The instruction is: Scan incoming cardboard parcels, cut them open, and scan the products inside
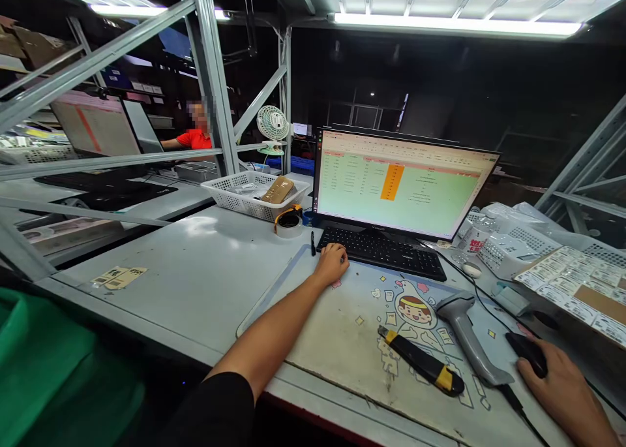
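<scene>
My left hand (333, 263) rests at the front left corner of the black keyboard (386, 251), its fingers curled in; what is inside them, if anything, is hidden. At the lower right, my right hand (567, 385) lies over a black computer mouse (531, 354), its fingers around it. Behind the keyboard stands a monitor (362, 179) showing a spreadsheet with an orange block. Between my hands a grey barcode scanner (472, 342) and a black and yellow utility knife (420, 361) lie on a cartoon-printed desk mat (332, 339). A black pen (313, 243) lies beside my left hand.
A white basket (229, 199) holds a brown package. Rolls of tape (288, 224) sit near it. At the right are a label-covered box (577, 290), a plastic bottle (478, 235) and more baskets. Metal rack posts (210, 75) frame the desk. A person in red (195, 138) sits beyond.
</scene>
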Action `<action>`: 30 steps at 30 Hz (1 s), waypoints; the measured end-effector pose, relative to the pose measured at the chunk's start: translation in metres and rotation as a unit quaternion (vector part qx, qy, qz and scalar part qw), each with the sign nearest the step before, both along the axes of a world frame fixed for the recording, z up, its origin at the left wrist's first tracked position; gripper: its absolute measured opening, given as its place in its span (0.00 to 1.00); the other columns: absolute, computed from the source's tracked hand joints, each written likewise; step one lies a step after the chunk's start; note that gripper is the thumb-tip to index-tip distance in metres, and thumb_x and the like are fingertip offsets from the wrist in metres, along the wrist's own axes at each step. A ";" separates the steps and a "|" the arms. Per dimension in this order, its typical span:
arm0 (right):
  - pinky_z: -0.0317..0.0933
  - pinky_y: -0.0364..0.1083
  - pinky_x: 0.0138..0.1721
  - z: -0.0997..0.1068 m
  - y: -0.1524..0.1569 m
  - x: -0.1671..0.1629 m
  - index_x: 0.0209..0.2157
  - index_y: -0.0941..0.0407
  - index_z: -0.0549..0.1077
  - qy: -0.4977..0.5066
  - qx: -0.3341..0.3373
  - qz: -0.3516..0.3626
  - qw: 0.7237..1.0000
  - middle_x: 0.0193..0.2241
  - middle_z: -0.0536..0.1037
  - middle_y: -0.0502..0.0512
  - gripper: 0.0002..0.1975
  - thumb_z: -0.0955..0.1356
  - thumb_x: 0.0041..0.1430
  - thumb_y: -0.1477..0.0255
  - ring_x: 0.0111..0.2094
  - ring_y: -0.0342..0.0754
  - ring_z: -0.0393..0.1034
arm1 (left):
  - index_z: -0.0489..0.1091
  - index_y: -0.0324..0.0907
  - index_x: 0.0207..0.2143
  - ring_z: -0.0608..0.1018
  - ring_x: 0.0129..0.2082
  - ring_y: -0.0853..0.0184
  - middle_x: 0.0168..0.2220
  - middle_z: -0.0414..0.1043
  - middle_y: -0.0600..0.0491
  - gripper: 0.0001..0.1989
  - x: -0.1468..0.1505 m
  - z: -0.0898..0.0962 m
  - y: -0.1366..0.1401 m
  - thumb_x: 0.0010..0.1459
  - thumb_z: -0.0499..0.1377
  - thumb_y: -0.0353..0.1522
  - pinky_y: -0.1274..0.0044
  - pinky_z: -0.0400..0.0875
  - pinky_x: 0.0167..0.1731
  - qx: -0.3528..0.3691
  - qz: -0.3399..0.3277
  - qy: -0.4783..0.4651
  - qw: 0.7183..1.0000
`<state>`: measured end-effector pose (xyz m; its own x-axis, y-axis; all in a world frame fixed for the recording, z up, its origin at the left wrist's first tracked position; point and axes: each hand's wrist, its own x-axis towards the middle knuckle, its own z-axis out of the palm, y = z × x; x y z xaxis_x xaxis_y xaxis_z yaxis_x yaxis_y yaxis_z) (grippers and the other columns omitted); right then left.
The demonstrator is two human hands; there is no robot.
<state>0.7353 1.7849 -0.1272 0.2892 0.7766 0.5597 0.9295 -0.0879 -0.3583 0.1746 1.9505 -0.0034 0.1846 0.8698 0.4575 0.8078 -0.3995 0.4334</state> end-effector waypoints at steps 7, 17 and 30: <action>0.68 0.70 0.63 0.002 -0.001 -0.002 0.56 0.59 0.75 -0.004 -0.016 0.006 1.000 0.53 0.79 0.73 0.37 0.60 0.57 0.47 0.56 0.76 0.76 | 0.68 0.43 0.34 0.72 0.61 0.53 0.56 0.78 0.47 0.07 0.000 0.004 -0.002 0.65 0.59 0.24 0.60 0.66 0.61 -0.016 0.004 -0.015 1.000; 0.70 0.68 0.59 0.007 -0.006 -0.004 0.58 0.57 0.75 0.002 -0.033 0.000 0.999 0.56 0.79 0.71 0.38 0.60 0.58 0.47 0.56 0.74 0.76 | 0.64 0.42 0.25 0.72 0.61 0.46 0.53 0.79 0.42 0.12 0.005 0.012 -0.008 0.61 0.59 0.24 0.51 0.65 0.64 -0.035 -0.018 -0.075 0.996; 0.71 0.64 0.59 0.008 -0.009 -0.008 0.58 0.60 0.72 -0.036 -0.028 0.015 0.999 0.53 0.79 0.70 0.33 0.61 0.62 0.51 0.52 0.67 0.77 | 0.76 0.45 0.29 0.85 0.51 0.50 0.40 0.81 0.42 0.24 0.043 0.225 -0.218 0.59 0.70 0.56 0.72 0.81 0.53 -0.312 -0.744 -0.096 0.584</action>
<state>0.7277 1.7763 -0.1195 0.2252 0.8150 0.5339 0.9552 -0.0767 -0.2858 0.2180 1.7329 0.2217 0.9451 -0.1789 0.2734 -0.3182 -0.3139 0.8945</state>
